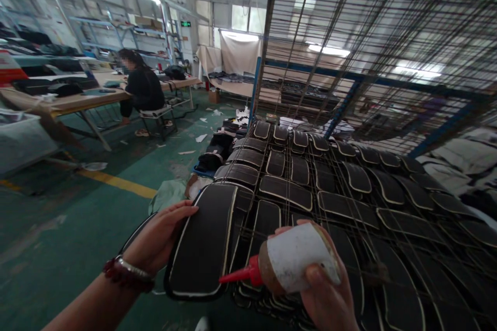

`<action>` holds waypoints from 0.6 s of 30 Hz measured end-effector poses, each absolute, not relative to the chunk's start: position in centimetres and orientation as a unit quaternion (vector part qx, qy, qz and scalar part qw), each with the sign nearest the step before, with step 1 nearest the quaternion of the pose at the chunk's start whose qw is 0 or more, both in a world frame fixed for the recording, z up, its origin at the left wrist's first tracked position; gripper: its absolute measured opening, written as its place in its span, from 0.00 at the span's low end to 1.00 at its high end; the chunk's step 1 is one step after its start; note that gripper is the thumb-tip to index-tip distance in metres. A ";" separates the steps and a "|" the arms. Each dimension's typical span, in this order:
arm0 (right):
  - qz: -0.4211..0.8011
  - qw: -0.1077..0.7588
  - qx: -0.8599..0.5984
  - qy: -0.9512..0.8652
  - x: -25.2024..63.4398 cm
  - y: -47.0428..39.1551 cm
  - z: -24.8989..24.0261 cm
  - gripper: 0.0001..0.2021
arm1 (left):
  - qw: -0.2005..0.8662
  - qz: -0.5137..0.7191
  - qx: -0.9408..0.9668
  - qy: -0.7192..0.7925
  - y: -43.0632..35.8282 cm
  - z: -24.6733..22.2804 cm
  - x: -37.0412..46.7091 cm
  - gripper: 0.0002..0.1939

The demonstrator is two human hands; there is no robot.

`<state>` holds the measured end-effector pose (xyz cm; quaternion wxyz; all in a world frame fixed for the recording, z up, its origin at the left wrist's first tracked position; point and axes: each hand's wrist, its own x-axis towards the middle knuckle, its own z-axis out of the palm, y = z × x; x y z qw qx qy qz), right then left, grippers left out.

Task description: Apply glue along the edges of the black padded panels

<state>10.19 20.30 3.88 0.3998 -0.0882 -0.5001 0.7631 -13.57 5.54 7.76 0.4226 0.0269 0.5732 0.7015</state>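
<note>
the left hand (171, 230) reaches up from the lower left, forearm slanting, its back towards the view and bracelets (128, 273) round the wrist. it grips a black panel (204, 248) by the left edge, one digit laid over the rim; the other fingers are partly hidden, so how far they curl i cannot tell. the panel sits in front of the person, its long side running away from them, a pale line along its border.

the right hand (330, 295) comes in from the bottom right, palm turned inward, fingers and thumb wrapped around a squeeze bottle (295, 256). the bottle is tilted on its side, its red nozzle (243, 274) aimed left at the panel's lower right edge; whether the tip touches is unclear. a white label covers most of the bottle, and its fill level cannot be made out.

just beyond, a wire rack (259, 88) bears rows of similar dark pieces (287, 191), with more wire mesh raised above them. near its left side, a blue tray (204, 171) holds black items. farther left, a pale bin (23, 139) contains things too blurred to name. behind it, a person in black (145, 85) sits at a long table (70, 101).
</note>
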 end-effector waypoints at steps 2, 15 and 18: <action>0.759 0.407 -0.085 -0.501 10.0 20.7 3.5 0.27 | 0.403 0.712 0.012 0.575 5.1 7.3 -13.7 0.04; 0.728 0.508 -0.125 -0.442 8.4 21.5 3.4 0.22 | 0.328 0.821 -0.140 0.446 3.4 5.4 -11.7 0.10; 0.738 0.498 -0.119 -0.439 8.6 21.6 2.7 0.23 | 0.336 0.829 -0.165 0.414 3.5 5.5 -11.2 0.11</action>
